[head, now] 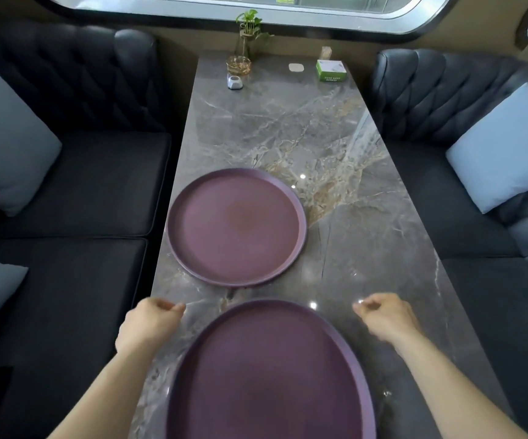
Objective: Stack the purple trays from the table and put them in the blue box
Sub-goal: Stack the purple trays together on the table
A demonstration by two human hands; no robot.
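Two round purple trays lie flat on the grey marble table (351, 217). The far tray (235, 226) sits left of the table's middle. The near tray (269, 375) lies at the front edge, partly cut off by the frame's bottom. My left hand (148, 321) hovers left of the near tray's far rim, fingers curled in, holding nothing. My right hand (383, 315) hovers to the right of that rim, also curled and holding nothing. Neither hand touches a tray. No blue box is in view.
At the table's far end stand a plant in a glass vase (246, 42), a small white holder (235, 82), a green tissue box (330, 70) and a white coaster (296, 67). Dark sofas with pale blue cushions (503, 147) flank both sides.
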